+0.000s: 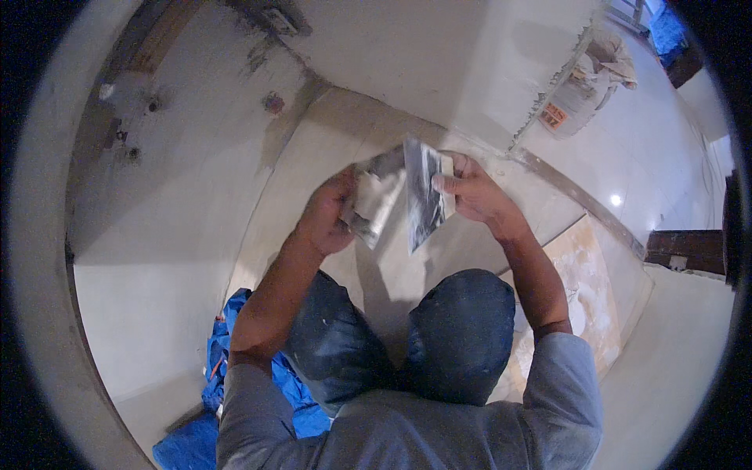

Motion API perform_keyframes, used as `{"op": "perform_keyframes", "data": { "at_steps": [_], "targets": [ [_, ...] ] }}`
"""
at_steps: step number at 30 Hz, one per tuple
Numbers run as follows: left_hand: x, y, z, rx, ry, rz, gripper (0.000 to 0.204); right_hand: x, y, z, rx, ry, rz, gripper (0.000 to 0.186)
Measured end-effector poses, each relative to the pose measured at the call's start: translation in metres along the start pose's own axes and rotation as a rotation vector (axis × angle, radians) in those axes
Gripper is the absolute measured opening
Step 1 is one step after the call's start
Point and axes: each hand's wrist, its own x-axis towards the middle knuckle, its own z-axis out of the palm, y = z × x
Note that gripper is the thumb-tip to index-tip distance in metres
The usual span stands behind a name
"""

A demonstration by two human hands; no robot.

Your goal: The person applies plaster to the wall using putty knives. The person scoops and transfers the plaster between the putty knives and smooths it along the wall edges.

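In front of my knees, both hands are raised and each grips a flat metal putty scraper. My left hand is closed on a shiny scraper smeared with pale paste, its blade slanting down toward the middle. My right hand holds a second scraper nearly upright, the thumb pressed on its grey, paste-streaked face; a pale strip shows along its back edge. The two blades face each other closely, and whether they touch is hard to tell. Most of my left fingers are hidden behind the scraper.
Pale walls meet in a corner ahead. A stained board lies to my right. Blue sheeting lies by my left leg. Past a floor strip, a translucent container stands on shiny tiles at the far right.
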Motion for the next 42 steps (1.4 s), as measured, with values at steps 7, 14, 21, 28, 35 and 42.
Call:
{"op": "perform_keyframes", "data": {
  "at_steps": [7, 14, 21, 28, 35, 42],
  "targets": [
    [-0.018, 0.026, -0.037, 0.995, 0.371, 0.375, 0.038, -0.017, -0.035, -0.012, -0.741, 0.202, -0.072, 0.022],
    [-0.004, 0.021, 0.021, 0.622, 0.701, 0.067, 0.049, -0.039, -0.086, 0.045, -1.690, -0.306, -1.007, 0.033],
    [-0.009, 0.014, -0.012, 0.795, 0.445, 0.069, 0.042, -0.042, -0.068, 0.062, -1.864, -0.505, -0.917, 0.032],
    [-0.012, 0.009, -0.036, 0.990, 0.565, 0.232, 0.045, -0.039, -0.092, 0.060, -1.967, -0.524, -0.826, 0.031],
    [-0.022, 0.009, -0.018, 1.802, 0.411, 0.331, 0.043, -0.037, -0.076, 0.069, -1.909, -0.529, -0.951, 0.029],
    [-0.019, 0.013, -0.018, 0.911, 0.235, 0.240, 0.050, -0.041, -0.074, 0.053, -1.893, -0.588, -0.821, 0.027]
  ]
}}
